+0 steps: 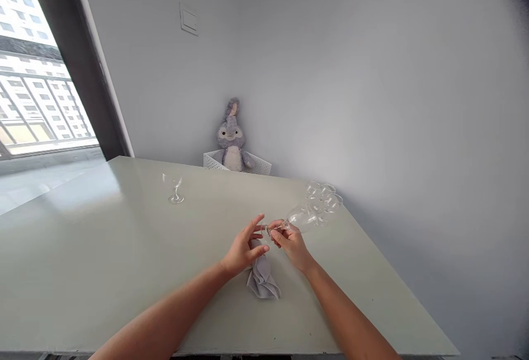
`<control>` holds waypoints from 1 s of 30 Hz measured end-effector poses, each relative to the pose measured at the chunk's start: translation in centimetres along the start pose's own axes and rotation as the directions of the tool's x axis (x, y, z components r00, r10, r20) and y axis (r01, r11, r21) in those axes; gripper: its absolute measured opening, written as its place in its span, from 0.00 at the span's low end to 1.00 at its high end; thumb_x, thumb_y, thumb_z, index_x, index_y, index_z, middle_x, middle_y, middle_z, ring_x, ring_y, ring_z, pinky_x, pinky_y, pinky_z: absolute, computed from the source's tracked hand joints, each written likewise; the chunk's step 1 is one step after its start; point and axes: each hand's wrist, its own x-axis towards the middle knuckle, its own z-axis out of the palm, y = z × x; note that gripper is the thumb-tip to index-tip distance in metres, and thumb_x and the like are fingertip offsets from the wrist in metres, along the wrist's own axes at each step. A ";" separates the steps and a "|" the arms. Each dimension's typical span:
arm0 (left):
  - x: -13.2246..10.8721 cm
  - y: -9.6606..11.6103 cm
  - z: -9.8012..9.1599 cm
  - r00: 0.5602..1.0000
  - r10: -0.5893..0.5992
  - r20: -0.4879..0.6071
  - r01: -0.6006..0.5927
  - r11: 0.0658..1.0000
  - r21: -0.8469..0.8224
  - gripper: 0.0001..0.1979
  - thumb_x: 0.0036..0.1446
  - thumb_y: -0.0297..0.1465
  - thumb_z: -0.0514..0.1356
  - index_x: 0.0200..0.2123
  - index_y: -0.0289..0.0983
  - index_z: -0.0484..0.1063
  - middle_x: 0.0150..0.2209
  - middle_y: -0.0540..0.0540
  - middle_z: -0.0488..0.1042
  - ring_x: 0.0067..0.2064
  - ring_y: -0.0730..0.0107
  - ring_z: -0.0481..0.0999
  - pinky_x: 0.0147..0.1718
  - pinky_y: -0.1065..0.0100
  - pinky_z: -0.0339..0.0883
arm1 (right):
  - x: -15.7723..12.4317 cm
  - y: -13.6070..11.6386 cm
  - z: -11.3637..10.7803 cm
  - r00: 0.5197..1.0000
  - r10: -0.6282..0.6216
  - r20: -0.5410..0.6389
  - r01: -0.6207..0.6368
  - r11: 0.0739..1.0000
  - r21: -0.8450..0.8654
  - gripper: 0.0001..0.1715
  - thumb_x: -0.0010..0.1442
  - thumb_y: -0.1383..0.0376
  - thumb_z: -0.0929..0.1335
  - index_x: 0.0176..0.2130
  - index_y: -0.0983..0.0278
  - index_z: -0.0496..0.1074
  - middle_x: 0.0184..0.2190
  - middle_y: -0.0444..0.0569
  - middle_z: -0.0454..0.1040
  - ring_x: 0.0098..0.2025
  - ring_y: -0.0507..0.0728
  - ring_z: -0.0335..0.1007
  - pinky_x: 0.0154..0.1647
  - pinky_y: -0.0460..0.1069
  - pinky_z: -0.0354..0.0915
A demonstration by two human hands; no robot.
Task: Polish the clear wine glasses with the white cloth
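My right hand [290, 242] is closed on the stem of a clear stemmed glass [301, 219] that lies tilted on its side, bowl pointing right and away from me. My left hand [244, 247] holds a grey cloth [262, 278] with its lower fingers, the cloth hanging down onto the pale table [103, 261]. Its upper fingers reach toward the glass's foot and touch it. Both hands hover just above the table's middle.
A single stemmed glass [174, 186] stands upright at the left back. Several more clear glasses [324, 195] cluster near the table's right edge. A grey plush toy [231, 138] sits in a white basket [260, 166] against the wall. A window lies to the left.
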 end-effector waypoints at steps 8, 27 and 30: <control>-0.2 1.1 0.4 0.993 -0.072 0.094 0.099 0.939 -0.328 0.29 0.49 0.32 0.61 0.54 0.38 0.57 0.48 0.40 0.68 0.45 0.62 0.71 0.45 0.60 0.65 | -1.2 0.6 0.6 1.000 -0.001 0.012 -0.001 0.978 0.208 0.12 0.52 0.61 0.67 0.38 0.61 0.69 0.24 0.43 0.65 0.25 0.49 0.58 0.27 0.46 0.57; -0.4 1.2 0.2 0.987 -0.118 0.110 0.127 0.988 -0.087 0.30 0.45 0.36 0.64 0.51 0.36 0.61 0.41 0.43 0.72 0.42 0.65 0.71 0.43 0.65 0.65 | -1.6 -0.8 -0.2 0.991 0.069 0.116 -0.084 0.988 0.129 0.06 0.51 0.64 0.66 0.33 0.62 0.67 0.20 0.40 0.62 0.24 0.49 0.56 0.27 0.46 0.54; -0.4 1.1 0.2 0.990 -0.090 0.112 0.091 0.996 -0.006 0.29 0.45 0.37 0.63 0.50 0.36 0.62 0.41 0.43 0.71 0.40 0.67 0.71 0.40 0.67 0.65 | -1.8 -1.2 -0.4 0.987 0.097 0.126 -0.108 0.991 0.081 0.05 0.52 0.64 0.66 0.33 0.62 0.66 0.22 0.40 0.62 0.25 0.49 0.57 0.28 0.45 0.54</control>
